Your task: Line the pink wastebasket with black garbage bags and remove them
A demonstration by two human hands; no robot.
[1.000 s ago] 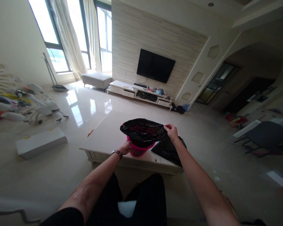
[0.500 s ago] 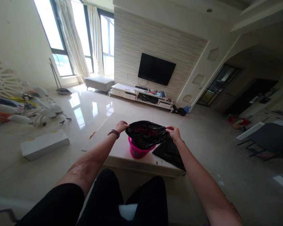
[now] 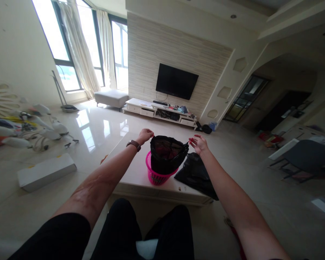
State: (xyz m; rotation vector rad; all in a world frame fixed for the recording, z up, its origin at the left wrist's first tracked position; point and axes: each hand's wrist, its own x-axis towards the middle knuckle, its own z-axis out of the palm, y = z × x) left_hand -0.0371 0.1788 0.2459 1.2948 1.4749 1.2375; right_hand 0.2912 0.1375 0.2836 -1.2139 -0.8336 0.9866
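A pink plastic basket (image 3: pixel 155 176) stands on the low white table (image 3: pixel 131 169). A black bin bag (image 3: pixel 166 153) rises out of it with its mouth pulled up. My left hand (image 3: pixel 144 135), with a watch on the wrist, pinches the bag's left rim. At the right rim my right hand (image 3: pixel 198 143) pinches a thin red drawstring. Something dark red shows inside the bag. A second black bag (image 3: pixel 196 175) lies flat on the table to the right of the basket.
A white box (image 3: pixel 46 171) lies on the glossy floor at left, beyond it a heap of white and coloured items (image 3: pixel 24 126). A TV (image 3: pixel 176 81) hangs over a low cabinet (image 3: pixel 158 110). A dark chair (image 3: pixel 308 157) stands at right.
My left hand left the basket's side and took the bag's left rim. Both hands then lifted the bag's mouth, so it now stands taller and narrower above the basket.
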